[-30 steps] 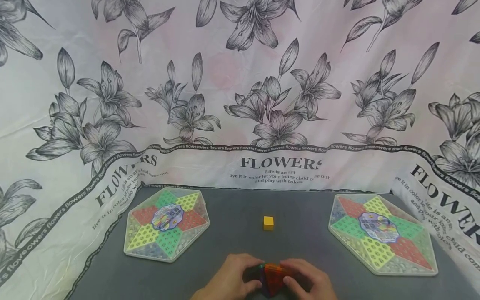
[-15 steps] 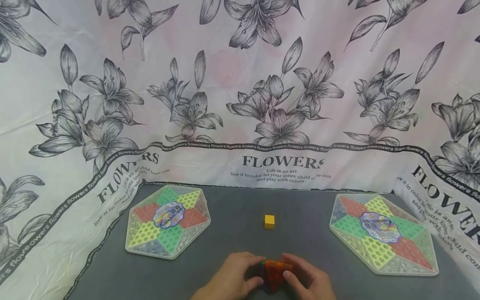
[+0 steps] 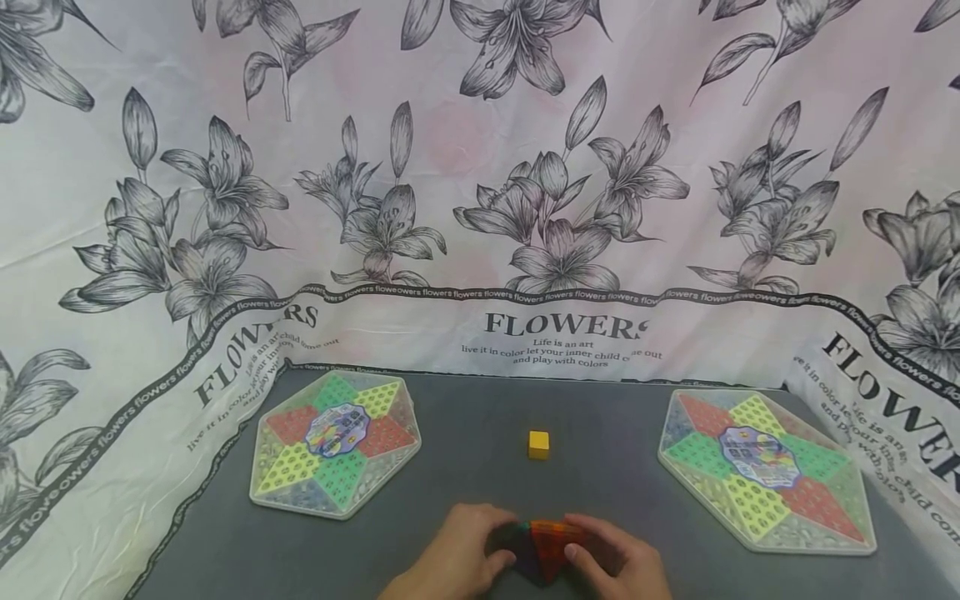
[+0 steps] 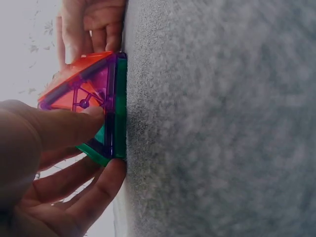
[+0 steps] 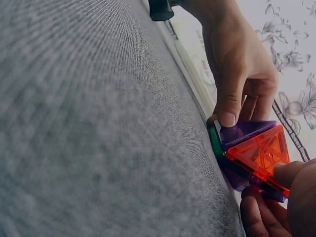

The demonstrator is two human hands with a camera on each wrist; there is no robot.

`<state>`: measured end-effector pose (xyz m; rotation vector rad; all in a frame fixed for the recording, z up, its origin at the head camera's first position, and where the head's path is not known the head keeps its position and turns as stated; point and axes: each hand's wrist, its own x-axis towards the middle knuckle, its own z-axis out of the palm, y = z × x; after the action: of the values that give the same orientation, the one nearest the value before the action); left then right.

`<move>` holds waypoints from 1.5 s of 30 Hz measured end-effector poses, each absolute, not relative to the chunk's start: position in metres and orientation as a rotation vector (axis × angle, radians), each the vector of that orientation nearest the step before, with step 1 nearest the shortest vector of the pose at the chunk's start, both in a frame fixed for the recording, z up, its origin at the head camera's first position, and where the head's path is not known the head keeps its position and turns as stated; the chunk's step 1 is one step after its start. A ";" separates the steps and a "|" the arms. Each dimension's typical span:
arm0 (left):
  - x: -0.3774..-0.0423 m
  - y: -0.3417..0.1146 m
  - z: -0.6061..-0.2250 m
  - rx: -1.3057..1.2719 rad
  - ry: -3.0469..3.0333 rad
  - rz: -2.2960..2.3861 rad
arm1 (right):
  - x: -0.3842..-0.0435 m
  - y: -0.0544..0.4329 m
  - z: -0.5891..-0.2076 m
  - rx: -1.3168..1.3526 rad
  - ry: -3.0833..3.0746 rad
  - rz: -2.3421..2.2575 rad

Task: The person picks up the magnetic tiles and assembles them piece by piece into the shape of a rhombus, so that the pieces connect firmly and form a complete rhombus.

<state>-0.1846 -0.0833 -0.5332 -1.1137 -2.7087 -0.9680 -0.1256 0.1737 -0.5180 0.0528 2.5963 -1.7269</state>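
Observation:
Both hands hold a small pyramid-like shape of translucent triangular magnetic tiles, low in the head view. My left hand (image 3: 461,550) grips its left side; in the left wrist view the thumb lies on a purple triangular tile (image 4: 101,81) and fingers reach a green tile (image 4: 120,113) along the grey surface. My right hand (image 3: 622,562) pinches the right side, its thumb on an orange triangular tile (image 5: 261,150) in the right wrist view. The tile edges meet or lie very close. Parts of the far side are hidden by the fingers.
A yellow cube (image 3: 538,445) stands on the grey table (image 3: 480,483) beyond the hands. Hexagonal Chinese checkers boards lie on either side, a left board (image 3: 288,479) and a right board (image 3: 821,508). A flower-printed cloth (image 3: 420,333) hangs behind and along the sides.
The left index fingertip has drawn back slightly from the shape's top edge, and more of the dark left face shows in the head view. The cube and boards keep their places.

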 end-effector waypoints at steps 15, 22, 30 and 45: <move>-0.193 -0.089 -0.546 -0.950 -2.618 -1.129 | -0.138 0.169 -0.518 -0.008 2.720 -1.744; -0.199 -0.093 -0.557 -0.900 -2.612 -1.076 | -0.148 0.171 -0.524 0.026 2.566 -1.778; -0.182 -0.092 -0.506 -0.862 -2.754 -1.203 | -0.147 0.169 -0.524 0.044 2.552 -1.790; -0.179 -0.091 -0.498 -0.812 -2.696 -1.319 | -0.150 0.165 -0.522 0.069 2.542 -1.844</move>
<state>-0.1786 -0.0912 -0.4979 -0.8117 -2.6959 -1.3190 -0.1499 0.1654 -0.5218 0.0686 2.5421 -1.8445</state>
